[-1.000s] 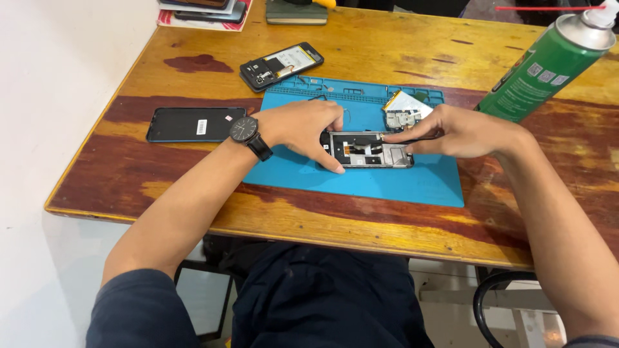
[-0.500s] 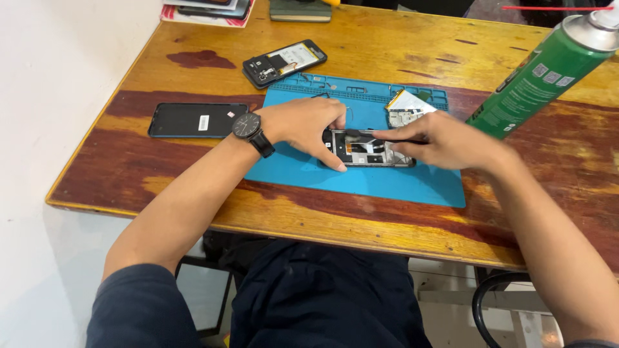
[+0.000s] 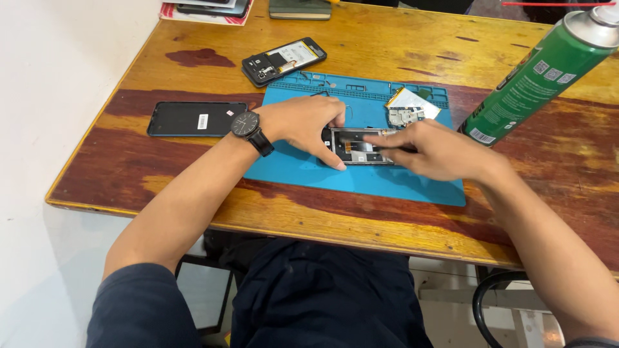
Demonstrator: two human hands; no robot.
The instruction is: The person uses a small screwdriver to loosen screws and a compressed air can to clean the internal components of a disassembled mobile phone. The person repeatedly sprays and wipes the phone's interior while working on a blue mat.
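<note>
Left hand, wrist bent inward, pins an opened phone on the blue mat; right hand, fingers pinched on a thin dark tool, reaches over its right end.

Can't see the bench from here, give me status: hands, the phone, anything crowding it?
Left hand steadies opened black phone frame on blue mat. Right hand works inside it with thin tool. Loose metal cover plate behind, apart.
</note>
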